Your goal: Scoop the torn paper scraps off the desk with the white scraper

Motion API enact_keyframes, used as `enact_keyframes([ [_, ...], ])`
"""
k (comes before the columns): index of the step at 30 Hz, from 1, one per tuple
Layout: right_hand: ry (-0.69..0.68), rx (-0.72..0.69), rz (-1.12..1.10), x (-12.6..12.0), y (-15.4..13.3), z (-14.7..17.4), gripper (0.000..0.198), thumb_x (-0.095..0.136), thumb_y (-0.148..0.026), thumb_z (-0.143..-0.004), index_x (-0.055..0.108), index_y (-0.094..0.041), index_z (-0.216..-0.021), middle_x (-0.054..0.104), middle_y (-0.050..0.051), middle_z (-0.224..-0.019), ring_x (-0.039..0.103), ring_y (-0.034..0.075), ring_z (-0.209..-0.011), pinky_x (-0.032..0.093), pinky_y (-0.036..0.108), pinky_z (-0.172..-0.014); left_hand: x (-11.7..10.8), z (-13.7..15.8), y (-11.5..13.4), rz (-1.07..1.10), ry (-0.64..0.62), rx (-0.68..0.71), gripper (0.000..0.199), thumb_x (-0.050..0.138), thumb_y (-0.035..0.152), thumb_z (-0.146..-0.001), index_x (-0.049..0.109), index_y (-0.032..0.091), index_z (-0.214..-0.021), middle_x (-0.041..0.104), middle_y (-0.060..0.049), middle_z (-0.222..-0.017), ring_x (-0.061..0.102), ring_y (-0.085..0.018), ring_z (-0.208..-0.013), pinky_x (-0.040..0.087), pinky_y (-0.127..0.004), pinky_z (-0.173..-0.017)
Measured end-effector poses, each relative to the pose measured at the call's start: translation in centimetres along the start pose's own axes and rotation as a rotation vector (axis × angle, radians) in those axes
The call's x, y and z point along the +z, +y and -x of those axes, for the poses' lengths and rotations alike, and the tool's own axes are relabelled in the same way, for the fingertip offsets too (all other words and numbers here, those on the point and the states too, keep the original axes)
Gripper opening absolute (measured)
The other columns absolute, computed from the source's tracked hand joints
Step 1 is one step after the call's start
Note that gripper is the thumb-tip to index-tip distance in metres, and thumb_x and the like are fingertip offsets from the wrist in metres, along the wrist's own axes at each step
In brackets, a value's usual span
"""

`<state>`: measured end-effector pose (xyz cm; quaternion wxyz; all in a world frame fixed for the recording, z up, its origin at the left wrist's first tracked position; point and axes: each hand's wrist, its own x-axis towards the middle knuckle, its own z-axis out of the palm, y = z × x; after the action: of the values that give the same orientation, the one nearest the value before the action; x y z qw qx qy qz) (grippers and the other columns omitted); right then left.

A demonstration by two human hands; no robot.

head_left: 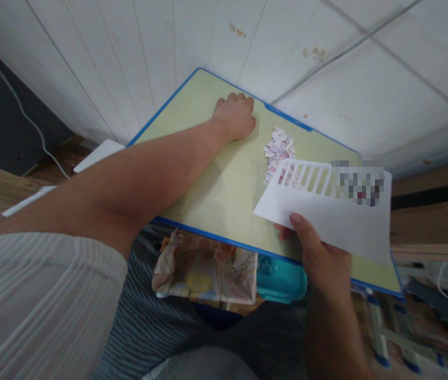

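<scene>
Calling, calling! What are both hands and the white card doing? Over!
Left hand curled over the board, grip hidden. Right hand holding slotted white card by near edge. Card partly covers pale scraps.

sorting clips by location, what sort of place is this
Probably a room in a home: a small blue-edged table stands by a scuffed white plank wall, with a loose cable running down the wall.

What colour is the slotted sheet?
The slotted sheet is white where unpixelated, best seen in the head view.
</scene>
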<state>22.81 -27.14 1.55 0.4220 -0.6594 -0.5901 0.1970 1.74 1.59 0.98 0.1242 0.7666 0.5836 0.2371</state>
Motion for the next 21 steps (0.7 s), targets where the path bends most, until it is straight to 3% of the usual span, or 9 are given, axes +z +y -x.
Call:
enact_keyframes([
  [5, -0.016, -0.012, -0.029, 0.20, -0.39, 0.02, 0.044, 0.081, -0.052, -0.104, 0.080, -0.027, -0.067, 0.080, 0.004, -0.069, 0.076, 0.028, -0.075, 0.064, 0.046, -0.093, 0.04, -0.07, -0.08, -0.047, -0.002, 0.002, 0.031, 0.057, 0.030, -0.117, 0.075, 0.030, -0.142, 0.067, -0.007, -0.170, 0.050, -0.036, -0.155, 0.039, -0.062, -0.134],
  [12, -0.009, -0.031, -0.034, -0.12, -0.13, 0.34, 0.032, 0.087, -0.046, -0.099, 0.081, -0.028, -0.074, 0.084, 0.002, -0.076, 0.079, 0.029, -0.082, 0.061, 0.051, -0.110, 0.21, -0.20, -0.19, 0.046, -0.016, 0.002, 0.036, 0.056, 0.026, -0.116, 0.072, 0.026, -0.148, 0.064, -0.013, -0.169, 0.047, -0.038, -0.155, 0.032, -0.063, -0.136],
  [15, -0.049, -0.046, -0.022, -0.09, 0.02, 0.40, 0.040, 0.081, -0.047, -0.104, 0.079, -0.027, -0.069, 0.081, 0.003, -0.071, 0.077, 0.029, -0.080, 0.058, 0.054, -0.114, 0.19, -0.17, -0.17, 0.005, -0.010, -0.002, 0.037, 0.056, 0.027, -0.117, 0.072, 0.026, -0.150, 0.066, -0.012, -0.168, 0.048, -0.036, -0.154, 0.034, -0.060, -0.136],
  [21, -0.036, -0.014, -0.027, -0.07, 0.27, 0.52, 0.033, 0.089, -0.051, -0.096, 0.080, -0.028, -0.074, 0.083, 0.003, -0.076, 0.079, 0.031, -0.085, 0.063, 0.053, -0.112, 0.00, -0.06, -0.12, 0.001, -0.010, -0.007, 0.039, 0.057, 0.029, -0.116, 0.074, 0.033, -0.151, 0.068, -0.005, -0.169, 0.047, -0.038, -0.156, 0.035, -0.063, -0.136],
])
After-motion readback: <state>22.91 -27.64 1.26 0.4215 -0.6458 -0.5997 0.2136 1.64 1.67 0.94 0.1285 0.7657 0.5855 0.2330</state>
